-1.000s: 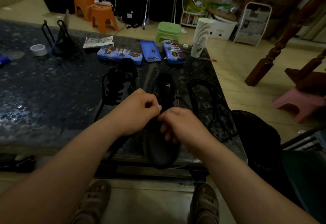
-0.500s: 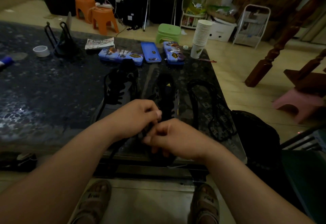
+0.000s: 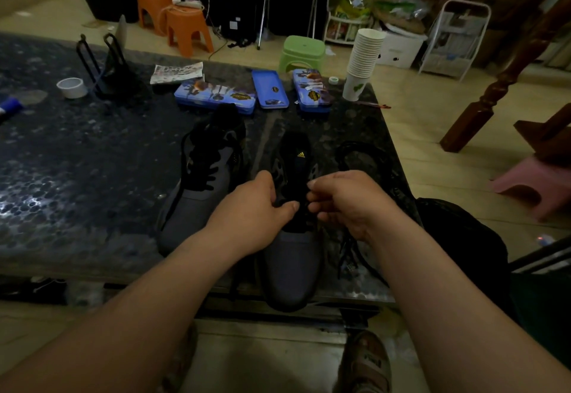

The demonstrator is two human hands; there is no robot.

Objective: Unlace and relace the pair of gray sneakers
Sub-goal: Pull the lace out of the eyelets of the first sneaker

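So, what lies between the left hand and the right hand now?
The dark tongue of the sneaker with the yellow logo lies between the left hand and the right hand; the head view shows it.

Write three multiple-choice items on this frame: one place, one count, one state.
1. The cup stack stands: A on the table's far right corner; B on a stool; C between two shoes.
2. Blue tins on the table: A two; B three; C five.
3. The left sneaker is: A sole up; B unlaced; C laced.

Answers: 1 A, the cups sit at the table edge, right of the tins. 2 B, three lie side by side. 3 C, black lace crosses its eyelets.
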